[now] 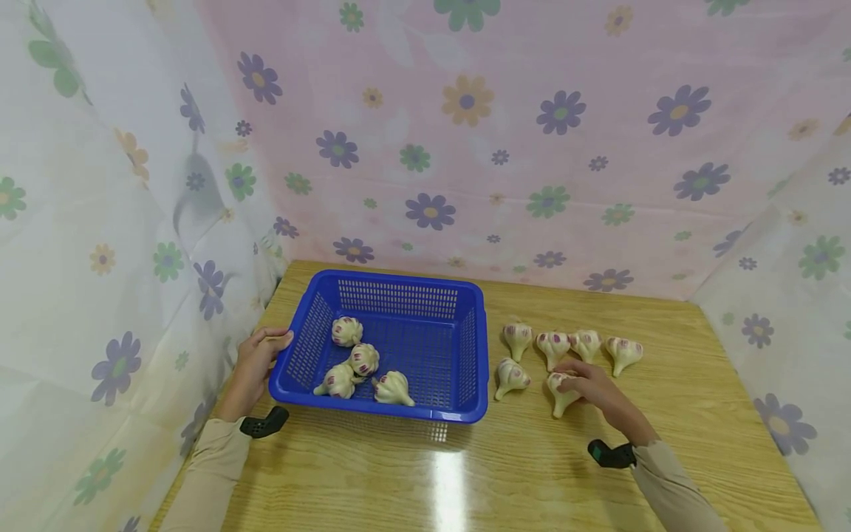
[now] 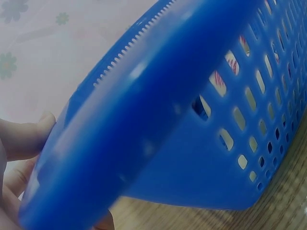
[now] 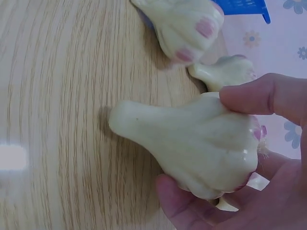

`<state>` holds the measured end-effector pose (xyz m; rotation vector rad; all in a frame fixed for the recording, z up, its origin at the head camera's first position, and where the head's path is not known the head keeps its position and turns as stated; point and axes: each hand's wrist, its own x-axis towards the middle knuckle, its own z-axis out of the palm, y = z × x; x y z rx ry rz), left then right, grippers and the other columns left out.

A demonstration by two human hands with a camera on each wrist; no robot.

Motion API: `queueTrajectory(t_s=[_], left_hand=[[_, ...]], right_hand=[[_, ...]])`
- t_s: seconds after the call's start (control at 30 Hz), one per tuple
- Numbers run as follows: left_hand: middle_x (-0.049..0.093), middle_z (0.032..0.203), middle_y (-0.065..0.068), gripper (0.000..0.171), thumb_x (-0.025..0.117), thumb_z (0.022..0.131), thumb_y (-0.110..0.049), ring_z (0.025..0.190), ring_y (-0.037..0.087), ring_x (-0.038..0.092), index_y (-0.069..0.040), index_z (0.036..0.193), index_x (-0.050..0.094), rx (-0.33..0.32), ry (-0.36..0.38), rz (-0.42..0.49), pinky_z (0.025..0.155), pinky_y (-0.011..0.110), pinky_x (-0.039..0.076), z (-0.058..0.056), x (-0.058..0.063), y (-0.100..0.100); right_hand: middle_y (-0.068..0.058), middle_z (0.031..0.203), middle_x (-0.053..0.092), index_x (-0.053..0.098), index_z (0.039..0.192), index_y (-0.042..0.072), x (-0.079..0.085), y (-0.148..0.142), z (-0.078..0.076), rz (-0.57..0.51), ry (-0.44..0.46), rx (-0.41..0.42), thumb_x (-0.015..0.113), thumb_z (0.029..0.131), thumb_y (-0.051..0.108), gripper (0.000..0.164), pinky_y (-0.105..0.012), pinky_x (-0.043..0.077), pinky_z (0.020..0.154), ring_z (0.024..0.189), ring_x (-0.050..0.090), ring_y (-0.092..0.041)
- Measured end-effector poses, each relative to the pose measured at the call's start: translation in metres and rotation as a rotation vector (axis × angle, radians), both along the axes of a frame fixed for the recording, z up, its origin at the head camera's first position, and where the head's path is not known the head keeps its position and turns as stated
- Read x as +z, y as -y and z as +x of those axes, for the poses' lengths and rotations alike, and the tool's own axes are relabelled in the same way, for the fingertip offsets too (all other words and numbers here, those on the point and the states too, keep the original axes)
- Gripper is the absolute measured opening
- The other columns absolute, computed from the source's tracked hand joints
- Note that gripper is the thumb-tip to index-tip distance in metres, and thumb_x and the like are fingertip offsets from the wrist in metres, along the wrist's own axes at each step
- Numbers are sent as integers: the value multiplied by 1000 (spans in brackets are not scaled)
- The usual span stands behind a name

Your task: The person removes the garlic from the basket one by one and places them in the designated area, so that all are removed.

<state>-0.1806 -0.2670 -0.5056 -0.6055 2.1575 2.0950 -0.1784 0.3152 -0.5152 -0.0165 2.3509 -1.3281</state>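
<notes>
My left hand (image 1: pixel 255 363) grips the left rim of a blue plastic basket (image 1: pixel 480 355), thumb on top, as the left wrist view also shows. Inside the basket, toward its left and front, lie several garlic bulbs, one of them a bulb (image 1: pixel 394 389) near the front wall. Right of the basket, my right hand (image 1: pixel 598 391) holds a white garlic bulb (image 3: pixel 206 143) with purple patches between thumb and fingers. Its stem end points toward me, close to the wooden surface. Another bulb (image 1: pixel 511 377) lies between that hand and the basket.
Behind my right hand several more garlic bulbs lie in a loose row, with one bulb (image 1: pixel 625 353) at the right end. All stands on a wooden table (image 1: pixel 372 480). Flowered cloth (image 1: pixel 492 185) hangs at the back and both sides. A wrist camera sits on each forearm.
</notes>
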Motion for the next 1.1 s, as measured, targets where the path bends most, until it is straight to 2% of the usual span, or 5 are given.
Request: queueTrajectory(t_s=[0.2, 0.37, 0.6, 0.83, 1.1], left_hand=[[68, 91, 0, 37, 66, 90, -27, 80, 17, 67, -9, 120, 54, 11, 26, 26, 65, 33, 55, 2, 9, -3], [68, 92, 0, 36, 65, 91, -27, 80, 17, 67, -9, 120, 54, 7, 33, 19, 65, 34, 55, 2, 10, -3], [68, 89, -1, 37, 67, 89, -29, 78, 16, 67, -9, 118, 54, 16, 35, 7, 64, 33, 54, 2, 9, -4], [68, 91, -1, 36, 66, 90, -29, 80, 16, 67, -10, 118, 54, 13, 35, 6, 65, 33, 54, 2, 9, -4], [67, 93, 3, 36, 66, 89, -31, 79, 20, 66, -11, 117, 55, 2, 8, 26, 64, 37, 55, 3, 4, -3]], right_hand=[[-25, 133, 44, 47, 131, -1, -1, -6, -2, 33, -24, 12, 59, 92, 20, 46, -46, 47, 79, 112, 49, -37], [-29, 133, 42, 44, 134, -4, -1, -7, -3, 16, -43, 14, 62, 91, 19, 52, -46, 49, 78, 112, 49, -40], [-33, 134, 38, 40, 135, -7, 6, -5, -1, 48, -86, 41, 65, 90, 21, 59, -49, 47, 83, 119, 39, -49], [-33, 134, 40, 43, 132, -8, 24, -2, -6, 125, -201, 48, 65, 91, 24, 57, -51, 44, 87, 119, 38, -50], [-30, 131, 43, 47, 131, -3, 55, 15, -14, 98, -248, 49, 62, 93, 27, 51, -52, 46, 85, 117, 42, -49]])
